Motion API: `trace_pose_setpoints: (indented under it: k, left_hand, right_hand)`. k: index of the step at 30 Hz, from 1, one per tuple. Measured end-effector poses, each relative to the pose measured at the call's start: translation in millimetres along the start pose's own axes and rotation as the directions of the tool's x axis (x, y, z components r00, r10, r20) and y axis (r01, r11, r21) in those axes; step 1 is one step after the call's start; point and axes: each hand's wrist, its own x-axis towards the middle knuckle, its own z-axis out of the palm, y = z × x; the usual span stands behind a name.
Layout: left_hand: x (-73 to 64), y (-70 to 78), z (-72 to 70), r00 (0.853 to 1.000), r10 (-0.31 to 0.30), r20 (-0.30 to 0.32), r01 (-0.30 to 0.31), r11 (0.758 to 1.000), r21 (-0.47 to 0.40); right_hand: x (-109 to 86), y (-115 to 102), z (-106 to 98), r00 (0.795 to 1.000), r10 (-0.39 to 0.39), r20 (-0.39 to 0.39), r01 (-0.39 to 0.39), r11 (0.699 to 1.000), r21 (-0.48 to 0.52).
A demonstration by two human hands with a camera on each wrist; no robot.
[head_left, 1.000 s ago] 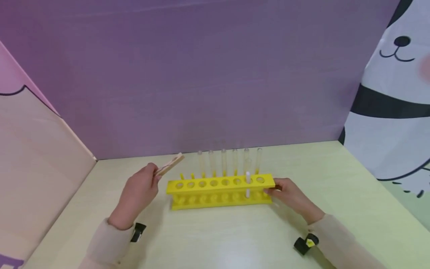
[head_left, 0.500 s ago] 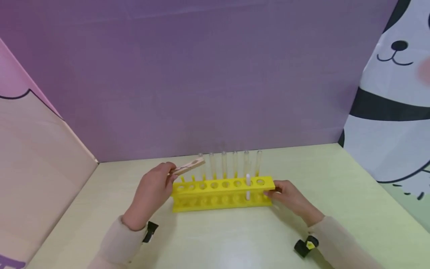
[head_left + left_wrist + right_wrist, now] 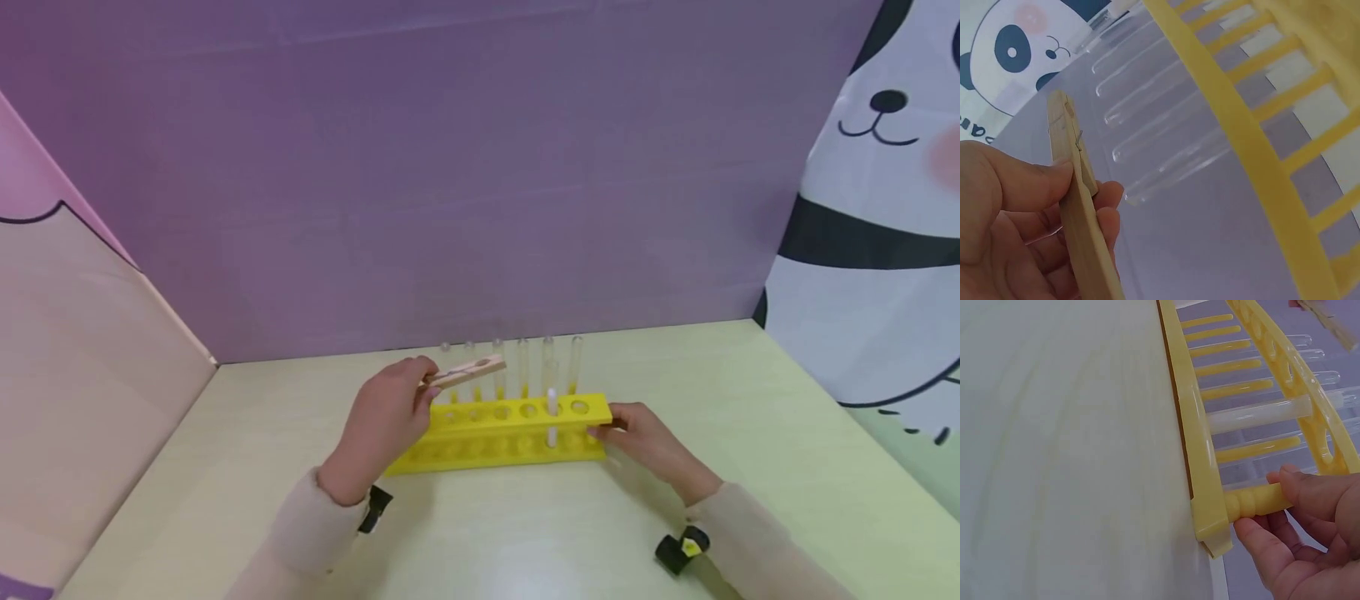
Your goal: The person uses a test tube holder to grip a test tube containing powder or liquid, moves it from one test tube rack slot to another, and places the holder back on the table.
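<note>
A yellow plastic test tube rack [image 3: 517, 427] stands on the table, its left end hidden behind my left hand [image 3: 390, 421]. That hand grips a wooden test tube clamp [image 3: 468, 372] by its handle, the head pointing right above the rack. The left wrist view shows the thumb on one side of the clamp [image 3: 1060, 137] and fingers curled round the other. My right hand [image 3: 648, 437] pinches the post at the rack's right end, thumb and fingers round it in the right wrist view. A test tube with white contents [image 3: 1260, 416] stands in a hole near that end.
Several clear test tubes [image 3: 574, 358] sit upside down on pegs along the rack's back. Behind the table rises a purple cloth wall [image 3: 480, 183]. A panda-printed panel [image 3: 870, 317] borders the right, a pale panel [image 3: 82, 350] the left.
My left hand has moved right with the clamp, from beside the rack's left end to above its left half. The right hand stays on the rack's end.
</note>
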Motion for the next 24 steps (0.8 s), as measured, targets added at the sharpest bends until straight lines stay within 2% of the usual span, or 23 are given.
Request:
trace_pose_setpoints:
  k: [11,19,24]
  left_hand:
    - [10.1,13.4,8.8,0.994,0.086,-0.073,-0.09,0.995,-0.049]
    - [15.7,22.3,11.3,0.991,0.106,-0.081,-0.111,0.992,-0.061]
    - [19.8,29.4,11.3,0.993,0.107,-0.054,-0.11,0.991,-0.073]
  right_hand:
    - [1.0,3,0,1.0,0.001,-0.001,-0.001,1.0,-0.004]
    - [0.0,1,1,1.0,0.01,0.002,-0.01,1.0,0.001]
    - [-0.7,-1,1,1.0,0.011,0.002,-0.011,1.0,-0.001]
